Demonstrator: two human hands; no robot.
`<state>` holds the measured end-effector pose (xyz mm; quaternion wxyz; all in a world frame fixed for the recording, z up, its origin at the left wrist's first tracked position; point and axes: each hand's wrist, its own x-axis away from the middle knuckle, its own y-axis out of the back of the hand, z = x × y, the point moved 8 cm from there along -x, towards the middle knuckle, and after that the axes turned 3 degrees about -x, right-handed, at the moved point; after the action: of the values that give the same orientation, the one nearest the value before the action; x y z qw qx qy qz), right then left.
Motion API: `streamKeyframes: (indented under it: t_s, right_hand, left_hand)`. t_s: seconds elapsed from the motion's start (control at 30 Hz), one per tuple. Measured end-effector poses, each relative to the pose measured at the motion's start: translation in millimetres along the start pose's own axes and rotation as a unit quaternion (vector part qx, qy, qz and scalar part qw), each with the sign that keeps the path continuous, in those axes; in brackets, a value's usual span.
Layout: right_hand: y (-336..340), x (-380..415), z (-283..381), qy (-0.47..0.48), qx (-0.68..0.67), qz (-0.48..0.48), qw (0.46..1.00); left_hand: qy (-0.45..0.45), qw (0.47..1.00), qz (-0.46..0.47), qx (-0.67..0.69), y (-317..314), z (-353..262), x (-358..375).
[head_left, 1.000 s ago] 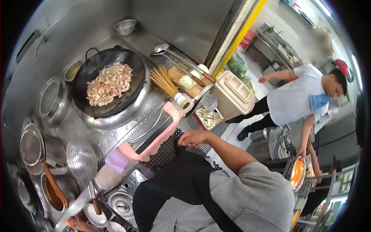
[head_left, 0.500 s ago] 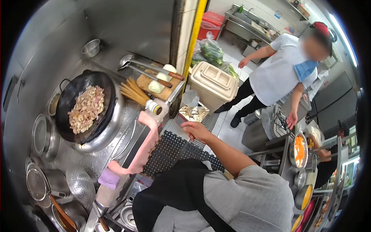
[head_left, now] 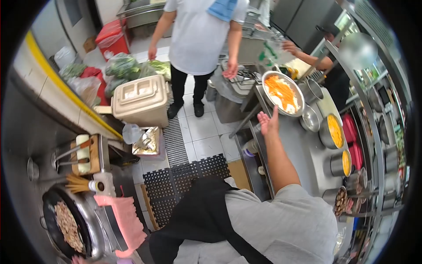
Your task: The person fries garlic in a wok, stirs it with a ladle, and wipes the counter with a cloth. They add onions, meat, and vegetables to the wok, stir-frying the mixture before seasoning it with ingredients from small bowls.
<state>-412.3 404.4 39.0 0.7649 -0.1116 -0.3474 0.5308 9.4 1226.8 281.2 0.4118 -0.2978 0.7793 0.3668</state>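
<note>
At lower left, a round black wok [head_left: 49, 224] holds chopped pinkish food [head_left: 68, 226]; near its rim the left hand [head_left: 80, 260] barely shows, its grip indeterminable. Further right, the right hand [head_left: 269, 124], thumb and fingers spread, is just beside a round silver metal bowl [head_left: 299, 104] of orange-and-white food [head_left: 280, 90].

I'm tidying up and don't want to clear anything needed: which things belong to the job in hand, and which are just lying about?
Likely in the job:
metal bowl of carrot-like shreds, by the open right hand
wok with what looks like chopped meat

Apparently just lying about:
lidded beige bin
bagged greens
pink cloth
</note>
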Motion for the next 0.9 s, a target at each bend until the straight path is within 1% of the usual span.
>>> streamKeyframes:
  t_s: [0.03, 0.07, 0.1, 0.13, 0.17, 0.2, 0.23, 0.27, 0.33, 0.37, 0.4, 0.43, 0.47, 0.5, 0.53, 0.57, 0.6, 0.67, 0.7, 0.73, 0.8, 0.83, 0.87, 0.9]
  right_hand:
    - [9, -16, 18, 0.0, -0.019, -0.026, 0.999]
    - [18, -27, 34, 0.0, -0.039, -0.051, 0.998]
    - [22, -33, 48, -0.005, -0.041, -0.057, 0.997]
    - [24, -49, 58, 0.003, -0.032, -0.022, 0.999]
    - [30, -72, 62, 0.008, -0.021, 0.014, 1.0]
    - [30, -88, 65, 0.014, -0.01, 0.051, 0.999]
    - [31, -91, 67, -0.017, -0.031, 0.028, 0.999]
    - [33, -89, 67, -0.022, -0.033, 0.03, 0.999]
    - [40, -80, 61, -0.035, -0.033, 0.036, 0.998]
    - [42, -65, 56, -0.027, -0.012, 0.079, 0.996]
    - [54, -56, 45, -0.013, 0.002, 0.063, 0.998]
    - [56, -32, 38, -0.007, 0.04, 0.07, 0.997]
    - [49, 0, 30, -0.032, 0.067, 0.096, 0.993]
    - [49, 18, 17, -0.041, 0.104, 0.123, 0.986]
    - [52, 30, -2, -0.073, 0.125, 0.15, 0.978]
    - [40, 59, -18, -0.094, 0.142, 0.161, 0.972]
    - [24, 89, -32, -0.114, 0.16, 0.177, 0.964]
    - [6, 123, -83, -0.191, 0.206, 0.248, 0.927]
    - [-15, 155, -105, -0.219, 0.188, 0.26, 0.922]
    - [-40, 188, -125, -0.237, 0.181, 0.297, 0.907]
    - [-65, 233, -174, -0.288, 0.194, 0.369, 0.862]
    - [-79, 260, -194, -0.313, 0.211, 0.401, 0.835]
    - [-101, 299, -210, -0.343, 0.238, 0.429, 0.801]
    - [-115, 330, -232, -0.357, 0.258, 0.476, 0.761]
  left_hand:
    - [-0.15, 0.985, 0.056, -0.072, -43, -8, 9]
    - [0.032, 0.995, 0.05, 0.086, -82, -39, 10]
    - [0.069, 0.982, 0.125, 0.121, -119, -74, 19]
    - [0.104, 0.951, 0.186, 0.222, -153, -115, 31]
    - [0.153, 0.914, 0.224, 0.303, -190, -128, 53]
    - [0.122, 0.89, 0.278, 0.339, -212, -168, 68]
    - [0.136, 0.86, 0.335, 0.36, -237, -194, 90]
    - [0.15, 0.827, 0.389, 0.377, -256, -218, 112]
    - [0.167, 0.762, 0.464, 0.418, -270, -277, 153]
    - [0.174, 0.729, 0.505, 0.427, -276, -295, 177]
    - [0.182, 0.694, 0.546, 0.433, -279, -309, 200]
    - [0.175, 0.652, 0.595, 0.436, -278, -327, 218]
    - [0.17, 0.609, 0.641, 0.435, -276, -341, 236]
    - [0.197, 0.551, 0.67, 0.456, -277, -349, 255]
    - [0.226, 0.495, 0.692, 0.474, -278, -354, 272]
    - [0.269, 0.452, 0.711, 0.467, -280, -354, 284]
    - [0.312, 0.41, 0.722, 0.462, -283, -355, 293]
    - [0.364, 0.392, 0.71, 0.458, -290, -341, 299]
    - [0.411, 0.381, 0.688, 0.46, -287, -330, 296]
    - [0.456, 0.373, 0.659, 0.467, -285, -316, 289]
    - [0.486, 0.364, 0.62, 0.497, -278, -287, 275]
    - [0.523, 0.346, 0.589, 0.51, -273, -268, 278]
    - [0.553, 0.343, 0.549, 0.525, -275, -233, 278]
    - [0.58, 0.385, 0.477, 0.537, -272, -190, 271]
